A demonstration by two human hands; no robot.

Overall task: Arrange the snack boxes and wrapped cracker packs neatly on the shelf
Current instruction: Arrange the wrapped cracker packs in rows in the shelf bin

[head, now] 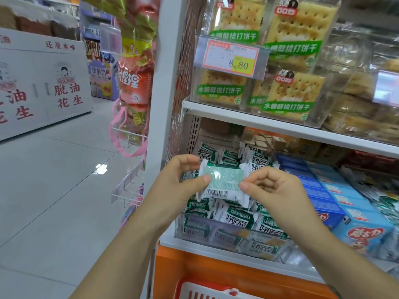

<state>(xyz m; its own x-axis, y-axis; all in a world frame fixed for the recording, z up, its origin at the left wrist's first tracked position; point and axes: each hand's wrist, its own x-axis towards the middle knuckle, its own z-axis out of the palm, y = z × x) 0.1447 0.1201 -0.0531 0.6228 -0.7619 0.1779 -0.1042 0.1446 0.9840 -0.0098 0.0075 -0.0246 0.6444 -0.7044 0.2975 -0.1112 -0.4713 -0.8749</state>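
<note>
A green-and-white wrapped cracker pack (223, 182) is held back side up, its barcode showing, above a clear bin (216, 233) full of several like packs. My left hand (183, 180) pinches the pack's left end between thumb and fingers. My right hand (269, 188) pinches its right end. To the right of the bin lie blue snack boxes (336, 197) in rows on the same shelf.
The shelf above carries clear-wrapped soda cracker packs (291, 61) and a price tag (232, 57). A white upright post (164, 83) borders the shelf on the left, with hanging snack bags (136, 72) beside it. A red basket (207, 291) sits below. Tiled aisle floor (54, 190) lies left.
</note>
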